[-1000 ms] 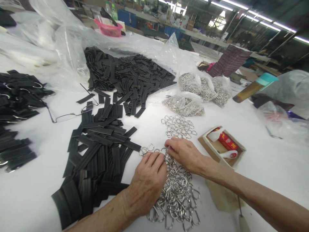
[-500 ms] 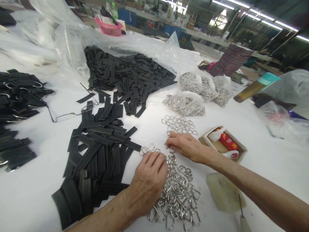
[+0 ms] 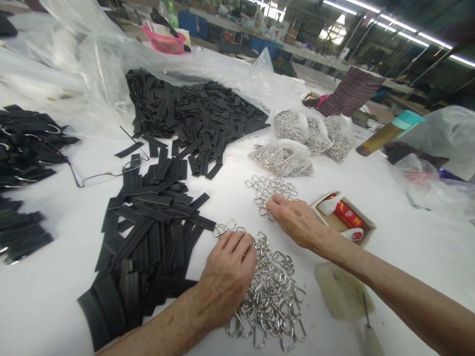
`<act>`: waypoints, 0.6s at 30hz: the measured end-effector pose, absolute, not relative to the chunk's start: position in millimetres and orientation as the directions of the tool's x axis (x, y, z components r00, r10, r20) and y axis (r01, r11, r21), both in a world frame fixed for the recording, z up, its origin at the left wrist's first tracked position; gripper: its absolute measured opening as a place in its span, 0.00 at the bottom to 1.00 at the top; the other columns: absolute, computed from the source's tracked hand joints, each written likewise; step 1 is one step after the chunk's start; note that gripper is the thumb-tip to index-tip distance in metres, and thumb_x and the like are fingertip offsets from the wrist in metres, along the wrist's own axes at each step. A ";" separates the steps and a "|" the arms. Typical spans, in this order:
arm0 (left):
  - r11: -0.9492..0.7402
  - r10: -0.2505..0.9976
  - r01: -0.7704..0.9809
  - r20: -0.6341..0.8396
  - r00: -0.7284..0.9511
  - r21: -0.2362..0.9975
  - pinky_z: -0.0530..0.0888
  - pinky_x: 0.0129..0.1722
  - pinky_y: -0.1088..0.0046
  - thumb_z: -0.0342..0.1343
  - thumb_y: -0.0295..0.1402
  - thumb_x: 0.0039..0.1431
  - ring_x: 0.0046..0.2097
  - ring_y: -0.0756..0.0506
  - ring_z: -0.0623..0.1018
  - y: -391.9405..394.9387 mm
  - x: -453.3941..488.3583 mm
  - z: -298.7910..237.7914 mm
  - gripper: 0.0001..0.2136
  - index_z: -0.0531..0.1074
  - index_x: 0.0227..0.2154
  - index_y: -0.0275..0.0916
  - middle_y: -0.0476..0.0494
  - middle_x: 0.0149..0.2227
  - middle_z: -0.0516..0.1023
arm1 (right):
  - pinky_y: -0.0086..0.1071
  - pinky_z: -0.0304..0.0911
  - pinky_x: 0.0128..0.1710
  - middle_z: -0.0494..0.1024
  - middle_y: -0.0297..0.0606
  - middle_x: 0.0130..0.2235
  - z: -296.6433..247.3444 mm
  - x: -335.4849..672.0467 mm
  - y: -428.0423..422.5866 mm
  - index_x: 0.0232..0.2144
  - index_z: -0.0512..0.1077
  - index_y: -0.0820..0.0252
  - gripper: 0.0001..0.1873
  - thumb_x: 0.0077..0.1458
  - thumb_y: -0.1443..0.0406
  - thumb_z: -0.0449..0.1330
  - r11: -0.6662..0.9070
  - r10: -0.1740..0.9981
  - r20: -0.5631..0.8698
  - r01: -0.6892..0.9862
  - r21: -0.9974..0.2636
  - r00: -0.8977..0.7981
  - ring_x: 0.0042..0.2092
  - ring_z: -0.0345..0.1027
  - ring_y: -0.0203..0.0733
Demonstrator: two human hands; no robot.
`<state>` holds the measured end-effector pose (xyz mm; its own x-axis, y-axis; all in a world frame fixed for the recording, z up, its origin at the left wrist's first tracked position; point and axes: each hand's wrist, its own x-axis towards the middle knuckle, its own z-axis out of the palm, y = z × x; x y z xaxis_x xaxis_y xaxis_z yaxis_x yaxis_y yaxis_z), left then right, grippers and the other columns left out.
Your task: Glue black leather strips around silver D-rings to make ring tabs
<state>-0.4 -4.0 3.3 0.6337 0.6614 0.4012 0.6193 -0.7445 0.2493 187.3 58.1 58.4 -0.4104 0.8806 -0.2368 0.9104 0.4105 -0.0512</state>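
Note:
My left hand [image 3: 230, 274] lies palm down at the left side of a heap of metal D-rings [image 3: 278, 282]. Its fingers are curled together; their tips and anything under them are hidden. A few loose D-rings [image 3: 224, 227] lie just beyond its knuckles. My right hand [image 3: 295, 217] is closed, fingertips bent down at the near edge of a flat layer of spread-out D-rings [image 3: 272, 188]. A D-ring [image 3: 263, 211] shows at those fingertips. Left of my hands lies a pile of short black webbing strips [image 3: 156, 217].
Bags of rings [image 3: 284, 160] and a larger strip heap [image 3: 196, 109] lie farther back. Eyeglasses [image 3: 100, 175] rest at left. On the right are an open box [image 3: 347, 217], a pale block [image 3: 343, 291], an awl [image 3: 369, 326] and a bottle [image 3: 389, 133].
My right hand has moved slightly away and to the right, from the tip of the ring heap to the spread-out rings. The left hand has stayed nearly in place.

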 end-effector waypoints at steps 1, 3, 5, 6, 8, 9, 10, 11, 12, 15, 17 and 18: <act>-0.744 0.661 0.620 0.401 0.634 0.248 0.70 0.47 0.55 0.53 0.21 0.53 0.44 0.38 0.71 -4.0 -0.4 3.3 0.06 0.71 0.34 0.32 0.36 0.41 0.73 | 0.30 0.54 0.29 0.71 0.42 0.36 59.6 186.8 55.0 0.33 0.67 0.61 0.10 0.58 0.75 0.47 0.419 0.872 -0.241 0.904 -0.083 -0.426 0.31 0.63 0.37; -0.742 0.663 0.625 0.406 0.629 0.244 0.70 0.46 0.55 0.52 0.22 0.53 0.44 0.38 0.72 -4.0 0.1 3.5 0.06 0.71 0.34 0.32 0.36 0.40 0.74 | 0.29 0.56 0.32 0.71 0.37 0.36 61.6 185.2 48.5 0.33 0.68 0.59 0.07 0.58 0.72 0.51 0.445 0.842 -0.256 0.879 -0.168 -0.475 0.33 0.64 0.36; -0.741 0.662 0.627 0.414 0.625 0.239 0.70 0.46 0.55 0.51 0.22 0.54 0.44 0.38 0.72 -3.8 0.7 4.2 0.06 0.71 0.34 0.33 0.37 0.40 0.74 | 0.28 0.56 0.35 0.72 0.34 0.36 63.1 183.0 42.8 0.34 0.69 0.58 0.05 0.57 0.71 0.54 0.458 0.814 -0.268 0.853 -0.252 -0.516 0.35 0.64 0.34; -0.741 0.662 0.628 0.416 0.623 0.239 0.71 0.46 0.55 0.51 0.22 0.54 0.43 0.38 0.72 -3.5 0.9 4.7 0.06 0.71 0.34 0.33 0.37 0.40 0.74 | 0.27 0.57 0.35 0.72 0.34 0.36 63.5 182.0 40.6 0.34 0.70 0.58 0.05 0.57 0.71 0.55 0.456 0.805 -0.274 0.844 -0.284 -0.527 0.35 0.64 0.33; -0.739 0.665 0.628 0.415 0.621 0.243 0.71 0.46 0.55 0.51 0.21 0.54 0.43 0.38 0.72 -3.1 1.3 5.7 0.06 0.71 0.34 0.32 0.37 0.39 0.74 | 0.27 0.57 0.35 0.72 0.34 0.36 63.8 180.4 37.8 0.35 0.71 0.59 0.06 0.56 0.72 0.56 0.448 0.792 -0.283 0.830 -0.332 -0.540 0.35 0.64 0.33; -0.739 0.666 0.628 0.414 0.621 0.246 0.71 0.46 0.55 0.51 0.21 0.53 0.43 0.38 0.72 -3.0 1.4 6.0 0.06 0.71 0.34 0.32 0.37 0.39 0.74 | 0.27 0.57 0.35 0.72 0.34 0.35 63.6 179.8 37.2 0.35 0.71 0.59 0.07 0.55 0.72 0.56 0.445 0.786 -0.288 0.824 -0.351 -0.547 0.35 0.64 0.33; -0.738 0.666 0.628 0.414 0.621 0.247 0.71 0.46 0.55 0.51 0.21 0.53 0.43 0.38 0.72 -2.9 1.4 6.2 0.06 0.71 0.34 0.32 0.37 0.39 0.74 | 0.27 0.57 0.35 0.72 0.34 0.35 63.3 179.5 37.2 0.35 0.71 0.59 0.07 0.55 0.72 0.56 0.443 0.781 -0.293 0.819 -0.365 -0.552 0.34 0.64 0.33; -0.739 0.665 0.626 0.416 0.620 0.248 0.71 0.46 0.55 0.51 0.21 0.53 0.43 0.38 0.72 -2.9 1.3 6.2 0.06 0.71 0.34 0.31 0.36 0.39 0.74 | 0.27 0.57 0.35 0.72 0.34 0.34 62.9 179.5 37.5 0.34 0.71 0.59 0.07 0.55 0.73 0.56 0.439 0.778 -0.296 0.816 -0.375 -0.554 0.34 0.64 0.33; -0.741 0.662 0.624 0.420 0.621 0.247 0.71 0.46 0.55 0.52 0.21 0.53 0.43 0.38 0.72 -2.9 1.2 6.1 0.06 0.71 0.33 0.31 0.36 0.39 0.74 | 0.27 0.56 0.34 0.72 0.34 0.33 62.2 179.9 38.2 0.33 0.71 0.60 0.07 0.54 0.73 0.56 0.434 0.779 -0.297 0.817 -0.379 -0.552 0.33 0.63 0.33; -0.747 0.656 0.619 0.425 0.624 0.243 0.70 0.47 0.56 0.52 0.21 0.53 0.43 0.39 0.72 -3.3 0.9 5.3 0.05 0.71 0.32 0.31 0.36 0.39 0.74 | 0.27 0.55 0.32 0.71 0.34 0.31 58.7 184.0 40.6 0.29 0.70 0.61 0.06 0.54 0.74 0.55 0.410 0.804 -0.292 0.838 -0.360 -0.519 0.31 0.61 0.33; -0.745 0.659 0.619 0.417 0.626 0.249 0.70 0.47 0.56 0.52 0.21 0.53 0.44 0.39 0.72 -3.5 0.7 5.0 0.06 0.71 0.32 0.31 0.36 0.39 0.74 | 0.28 0.54 0.32 0.70 0.35 0.30 54.8 188.5 42.0 0.27 0.69 0.62 0.07 0.54 0.74 0.53 0.393 0.826 -0.281 0.857 -0.334 -0.488 0.31 0.60 0.34; -0.743 0.662 0.620 0.410 0.627 0.253 0.70 0.47 0.56 0.52 0.21 0.53 0.44 0.39 0.72 -3.5 0.6 5.0 0.06 0.71 0.33 0.31 0.36 0.40 0.74 | 0.29 0.54 0.32 0.70 0.35 0.30 52.6 191.0 42.7 0.27 0.68 0.62 0.07 0.55 0.73 0.53 0.385 0.836 -0.275 0.865 -0.323 -0.475 0.31 0.60 0.35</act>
<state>0.6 -3.5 5.0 0.6271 0.6623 0.4101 0.6195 -0.7432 0.2528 191.0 42.7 52.6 -0.4748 0.8360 -0.2750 0.8646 0.3847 -0.3232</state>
